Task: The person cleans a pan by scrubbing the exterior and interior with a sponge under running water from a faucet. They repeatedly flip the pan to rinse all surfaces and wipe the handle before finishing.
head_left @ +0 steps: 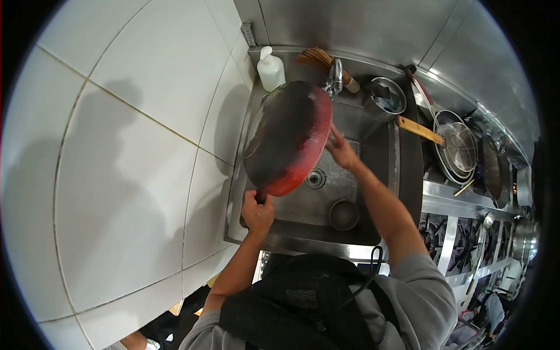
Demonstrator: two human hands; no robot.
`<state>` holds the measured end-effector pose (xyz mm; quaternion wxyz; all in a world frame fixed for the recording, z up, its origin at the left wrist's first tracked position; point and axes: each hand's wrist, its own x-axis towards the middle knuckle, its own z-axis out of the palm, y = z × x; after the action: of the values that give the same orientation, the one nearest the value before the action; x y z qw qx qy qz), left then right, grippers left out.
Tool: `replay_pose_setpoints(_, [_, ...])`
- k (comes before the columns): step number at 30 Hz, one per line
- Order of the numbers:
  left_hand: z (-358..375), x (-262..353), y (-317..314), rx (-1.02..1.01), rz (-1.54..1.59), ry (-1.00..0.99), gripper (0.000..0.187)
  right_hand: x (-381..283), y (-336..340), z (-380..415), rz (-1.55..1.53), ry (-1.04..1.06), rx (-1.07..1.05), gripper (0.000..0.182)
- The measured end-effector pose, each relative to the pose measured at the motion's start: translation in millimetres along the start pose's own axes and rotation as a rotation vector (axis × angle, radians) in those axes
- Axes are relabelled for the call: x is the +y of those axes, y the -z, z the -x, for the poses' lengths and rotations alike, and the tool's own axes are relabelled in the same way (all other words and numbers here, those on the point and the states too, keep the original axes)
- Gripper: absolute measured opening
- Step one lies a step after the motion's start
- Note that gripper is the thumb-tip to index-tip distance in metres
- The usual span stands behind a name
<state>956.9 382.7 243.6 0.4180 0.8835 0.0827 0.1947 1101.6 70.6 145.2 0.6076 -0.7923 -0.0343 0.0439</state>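
A red frying pan (pixel 289 140) with a blackened underside is tilted over the sink (pixel 280 224), its base turned up and to the left. My left hand (pixel 258 214) is closed around the short dark handle at the pan's near end. On the other side, my right hand (pixel 343 150) is against or just behind the pan's right edge. Its fingertips are hidden by the pan, so whether they hold anything does not show. Below the pan, a small round bowl (pixel 343 215) sits on the sink floor near the drain (pixel 315 178).
A white pump bottle (pixel 270 70) stands at the back left corner. Behind the pan are a faucet (pixel 335 76) and a bristle brush (pixel 318 57). A metal pot (pixel 387 96) stands back right, beside wooden-handled strainers (pixel 458 143). White tiles (pixel 128 192) wall the left; stove burners (pixel 461 239) lie right.
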Motion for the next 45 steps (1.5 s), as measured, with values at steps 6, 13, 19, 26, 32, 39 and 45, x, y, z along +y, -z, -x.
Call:
replay_pose_setpoints(6, [8, 36, -3, -0.118, 0.301, -0.16, 0.027, -49, -53, 121, 0.011, -0.264, -0.608, 0.07])
replay_pose_setpoints(13, [23, 112, -14, -0.198, 0.482, -0.078, 0.028, -136, -117, 204, -0.359, -0.063, -0.297, 0.037])
replay_pose_setpoints(19, [22, 106, -20, -0.607, 0.511, -0.443, 0.043, -148, -90, 214, -0.136, 0.08, 0.375, 0.016])
replay_pose_setpoints(26, [-44, 60, -23, -0.96, 1.547, 0.526, 0.048, -173, 4, 244, -0.232, -0.296, 0.105, 0.019])
replay_pose_setpoints(32, [-78, 119, -1, -0.809, 1.5, 0.521, 0.079, -157, 10, 261, -0.692, -0.583, -0.431, 0.018])
replay_pose_setpoints(39, [-49, 108, -13, -0.711, 1.581, 0.656, 0.074, -155, -6, 269, -0.334, -0.614, -0.423, 0.021])
replay_pose_setpoints(45, [-48, 132, 5, -0.651, 1.498, 0.552, 0.074, -156, -10, 273, -0.306, -0.566, -0.372, 0.023])
